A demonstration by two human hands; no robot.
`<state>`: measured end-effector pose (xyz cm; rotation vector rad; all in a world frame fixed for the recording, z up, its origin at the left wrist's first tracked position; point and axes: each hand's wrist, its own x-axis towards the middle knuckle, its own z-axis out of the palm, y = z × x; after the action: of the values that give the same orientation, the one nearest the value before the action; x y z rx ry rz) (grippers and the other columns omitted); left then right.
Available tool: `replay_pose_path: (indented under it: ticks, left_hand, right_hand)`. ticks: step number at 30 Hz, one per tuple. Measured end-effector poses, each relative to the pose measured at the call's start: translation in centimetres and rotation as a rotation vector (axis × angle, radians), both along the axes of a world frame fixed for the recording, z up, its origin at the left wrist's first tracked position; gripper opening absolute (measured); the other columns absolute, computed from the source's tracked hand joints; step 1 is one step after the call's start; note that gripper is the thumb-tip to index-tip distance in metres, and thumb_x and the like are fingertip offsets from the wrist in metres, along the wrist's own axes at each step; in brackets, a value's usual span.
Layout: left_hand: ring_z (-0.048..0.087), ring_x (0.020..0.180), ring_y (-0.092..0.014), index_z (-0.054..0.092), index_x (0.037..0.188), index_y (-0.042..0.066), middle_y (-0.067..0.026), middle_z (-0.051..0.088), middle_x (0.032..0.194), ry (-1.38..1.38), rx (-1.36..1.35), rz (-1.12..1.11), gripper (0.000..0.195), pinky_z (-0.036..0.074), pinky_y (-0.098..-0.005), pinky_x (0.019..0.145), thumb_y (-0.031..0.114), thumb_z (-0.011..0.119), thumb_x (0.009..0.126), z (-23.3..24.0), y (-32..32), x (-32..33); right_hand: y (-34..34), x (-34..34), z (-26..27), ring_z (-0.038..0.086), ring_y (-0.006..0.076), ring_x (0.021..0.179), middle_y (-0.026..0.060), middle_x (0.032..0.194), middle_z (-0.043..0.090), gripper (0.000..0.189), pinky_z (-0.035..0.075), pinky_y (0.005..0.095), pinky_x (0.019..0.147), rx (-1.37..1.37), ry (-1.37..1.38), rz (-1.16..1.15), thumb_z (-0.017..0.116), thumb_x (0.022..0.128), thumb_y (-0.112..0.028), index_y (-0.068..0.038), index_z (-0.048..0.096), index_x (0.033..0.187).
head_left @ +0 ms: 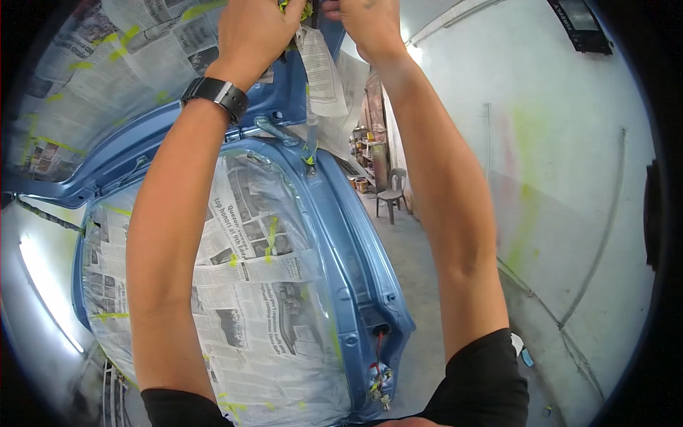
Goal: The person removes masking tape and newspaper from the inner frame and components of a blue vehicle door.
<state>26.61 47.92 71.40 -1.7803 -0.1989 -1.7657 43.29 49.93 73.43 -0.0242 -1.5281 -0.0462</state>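
Observation:
Both my arms reach up to the top edge of the view. My left hand, with a black watch on the wrist, has its fingers at crumpled yellow-green masking tape on the raised blue tailgate. To its right, my right hand is partly cut off, with curled fingers near a dark edge; its grip cannot be made out. A loose newspaper strip hangs between the hands. Below, newspaper masking covers the car's rear opening, framed by the blue body panel.
A tape-wrapped strut stands between tailgate and body. Red wiring hangs from the lower right body corner. Beyond are a plastic chair, shelves with cans and a paint-marked wall.

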Motion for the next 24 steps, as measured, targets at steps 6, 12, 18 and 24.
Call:
replay_pose_path:
  ticks: [6, 12, 18, 24]
  left_hand:
    - [0.064, 0.078, -0.04, 0.064, 0.083, 0.003, -0.02, 0.066, 0.079, 0.006, 0.235, 0.194, 0.016, 0.048, -0.0495, 0.067, 0.019, 0.062, 0.086, 0.6, -0.3, -0.5]
    - [0.064, 0.076, -0.039, 0.063, 0.081, 0.003, -0.0192, 0.066, 0.081, 0.079, 0.352, 0.458, 0.015, 0.049, -0.0489, 0.067, 0.017, 0.059, 0.085, 1.2, -2.6, -1.5]
    - [0.064, 0.072, -0.026, 0.068, 0.087, 0.0, -0.0154, 0.067, 0.078, 0.006, -0.212, -0.066, 0.028, 0.049, -0.0405, 0.067, 0.022, 0.052, 0.095, 1.1, -1.6, -2.7]
    - [0.061, 0.075, -0.019, 0.069, 0.097, -0.002, -0.0096, 0.068, 0.085, 0.055, -0.435, -0.221, 0.035, 0.047, -0.0345, 0.068, 0.026, 0.049, 0.102, 1.0, 0.1, -3.4]
  right_hand:
    - [-0.2, -1.2, -1.5, 0.062, 0.0128, 0.073, 0.0053, 0.083, 0.068, 0.023, 0.051, 0.0278, 0.064, 0.213, 0.128, -0.141, 0.056, 0.099, -0.014, 0.004, 0.07, 0.104]
    - [-2.5, -1.5, -2.4, 0.064, 0.0139, 0.075, 0.0105, 0.085, 0.071, 0.024, 0.052, 0.0278, 0.069, 0.055, 0.046, -0.285, 0.056, 0.097, -0.012, 0.006, 0.07, 0.105]
    - [-2.7, -0.9, -2.2, 0.062, 0.0132, 0.075, 0.007, 0.086, 0.07, 0.024, 0.049, 0.0271, 0.068, -0.031, 0.055, 0.004, 0.056, 0.098, -0.014, 0.004, 0.07, 0.101]
    - [-2.7, -2.2, -1.3, 0.057, 0.0123, 0.075, 0.0051, 0.088, 0.068, 0.031, 0.046, 0.0275, 0.069, -0.192, -0.085, 0.061, 0.051, 0.101, -0.021, 0.002, 0.07, 0.104]
